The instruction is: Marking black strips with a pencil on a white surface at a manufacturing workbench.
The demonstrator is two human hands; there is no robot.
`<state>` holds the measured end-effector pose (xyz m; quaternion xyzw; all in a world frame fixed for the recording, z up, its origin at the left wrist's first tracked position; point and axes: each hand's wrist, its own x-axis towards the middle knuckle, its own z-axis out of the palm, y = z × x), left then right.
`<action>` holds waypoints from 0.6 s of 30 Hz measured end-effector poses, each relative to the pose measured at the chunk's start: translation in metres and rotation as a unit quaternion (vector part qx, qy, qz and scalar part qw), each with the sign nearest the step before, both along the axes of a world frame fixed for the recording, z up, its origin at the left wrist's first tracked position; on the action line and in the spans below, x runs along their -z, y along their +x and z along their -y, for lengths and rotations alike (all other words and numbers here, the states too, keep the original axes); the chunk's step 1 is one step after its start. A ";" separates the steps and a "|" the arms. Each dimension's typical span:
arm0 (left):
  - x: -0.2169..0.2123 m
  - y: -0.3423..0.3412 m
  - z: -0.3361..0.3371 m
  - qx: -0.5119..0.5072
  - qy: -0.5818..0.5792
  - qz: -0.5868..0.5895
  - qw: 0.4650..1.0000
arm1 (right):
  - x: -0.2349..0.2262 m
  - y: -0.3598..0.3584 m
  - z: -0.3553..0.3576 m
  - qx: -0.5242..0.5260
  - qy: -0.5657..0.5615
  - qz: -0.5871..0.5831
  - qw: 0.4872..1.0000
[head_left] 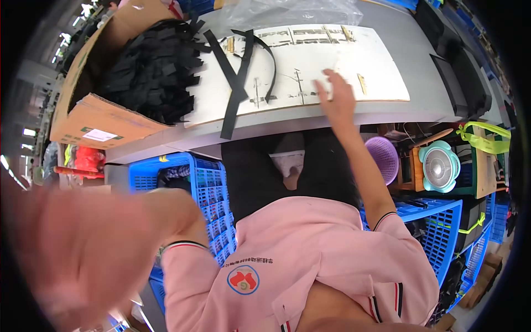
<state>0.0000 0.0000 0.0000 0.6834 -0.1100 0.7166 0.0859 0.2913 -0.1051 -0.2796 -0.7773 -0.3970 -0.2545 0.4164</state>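
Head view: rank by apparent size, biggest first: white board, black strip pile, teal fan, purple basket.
1. White board
2. Black strip pile, clearly smaller
3. Teal fan and purple basket: too close to rank; the fisheye view and differing distances make it unsure.

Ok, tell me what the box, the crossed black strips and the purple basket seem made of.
Box: matte brown cardboard, by its tan faces and folded-out flap.
Crossed black strips: dull and flat, perhaps fabric webbing, though no weave can be made out.
Purple basket: probably moulded plastic, by its even colour and regular holes.
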 end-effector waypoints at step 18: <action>0.282 0.001 -0.152 -0.378 -0.512 -0.095 0.765 | 0.005 -0.004 -0.034 -0.159 -0.008 -0.345 0.925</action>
